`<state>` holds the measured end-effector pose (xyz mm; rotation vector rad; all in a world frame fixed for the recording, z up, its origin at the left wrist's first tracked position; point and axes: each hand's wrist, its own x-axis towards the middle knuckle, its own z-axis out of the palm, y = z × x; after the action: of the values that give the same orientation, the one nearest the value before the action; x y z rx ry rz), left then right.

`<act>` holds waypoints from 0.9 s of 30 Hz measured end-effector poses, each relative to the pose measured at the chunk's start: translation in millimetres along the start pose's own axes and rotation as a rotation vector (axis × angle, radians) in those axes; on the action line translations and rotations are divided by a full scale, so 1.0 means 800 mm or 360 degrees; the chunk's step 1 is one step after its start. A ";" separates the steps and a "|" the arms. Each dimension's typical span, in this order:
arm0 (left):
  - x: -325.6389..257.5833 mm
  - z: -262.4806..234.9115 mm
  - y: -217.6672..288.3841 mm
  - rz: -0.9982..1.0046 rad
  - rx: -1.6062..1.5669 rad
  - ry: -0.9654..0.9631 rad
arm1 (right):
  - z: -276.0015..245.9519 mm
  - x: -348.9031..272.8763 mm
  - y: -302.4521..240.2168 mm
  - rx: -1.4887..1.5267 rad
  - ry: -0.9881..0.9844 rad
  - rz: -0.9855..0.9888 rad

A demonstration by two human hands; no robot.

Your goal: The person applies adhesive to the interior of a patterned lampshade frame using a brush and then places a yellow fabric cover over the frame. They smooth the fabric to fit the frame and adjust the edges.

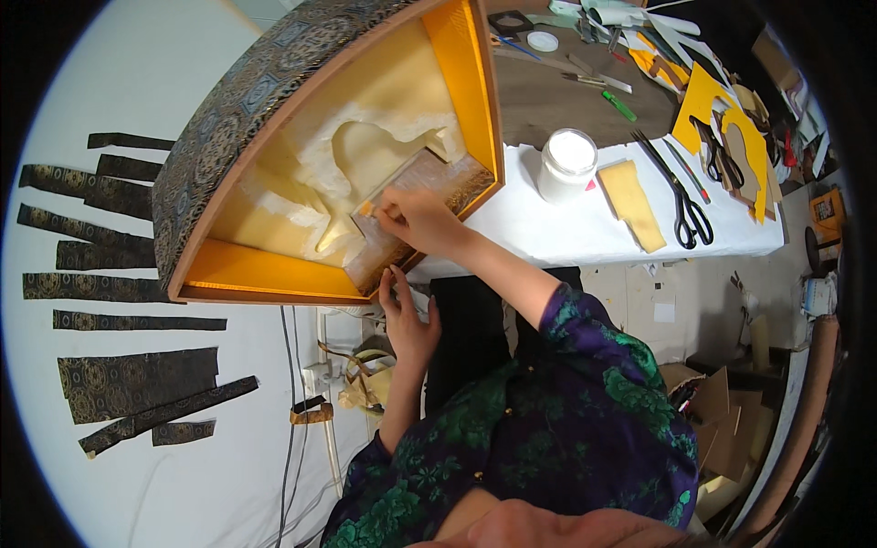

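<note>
A large box (337, 47) stands tilted at the upper left, covered outside in dark patterned brocade and lined at the sides with orange-yellow cloth (452, 78). Its pale inner bed (265, 173) has a shaped hollow (370, 151), with whitish torn-edged patches around it. Along the hollow's near side lies a greyish, wet-looking brocade strip (402, 205). My right hand (416, 219) reaches inside, fingers pinched low over this strip; a small tan bit shows at the fingertips, its kind unclear. At the near rim my left hand (408, 320) rests its upright fingers on the edge, thumb apart.
Several dark brocade strips (110, 289) lie on the white surface at left. On the right table are a white jar (568, 164), a yellow sponge-like piece (632, 205), black scissors (681, 196), a green-handled tool (619, 105) and yellow cut sheets (703, 100). Cables (290, 411) hang below the box.
</note>
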<state>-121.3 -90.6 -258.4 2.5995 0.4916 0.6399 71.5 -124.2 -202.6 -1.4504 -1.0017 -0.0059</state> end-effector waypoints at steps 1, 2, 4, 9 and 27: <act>0.001 -0.001 -0.001 -0.0008 0.0013 -0.0001 | 0.001 -0.007 0.002 -0.0116 -0.0057 -0.0018; -0.001 -0.002 -0.002 -0.0024 0.0021 0.0000 | 0.000 -0.012 -0.003 -0.0234 -0.0122 -0.0037; -0.007 -0.004 -0.006 -0.0059 0.0029 0.0019 | -0.013 -0.015 -0.029 -0.0309 -0.0277 0.0073; -0.005 -0.001 -0.004 -0.0041 0.0018 0.0050 | 0.000 0.000 -0.014 -0.0176 -0.0013 0.0143; -0.007 0.003 -0.017 0.0010 -0.0082 0.0087 | 0.021 -0.003 -0.010 -0.0339 -0.0056 0.0215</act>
<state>-128.2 -82.1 -268.9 2.5419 0.4774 0.7182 56.5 -113.6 -200.3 -1.7165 -0.9516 0.0118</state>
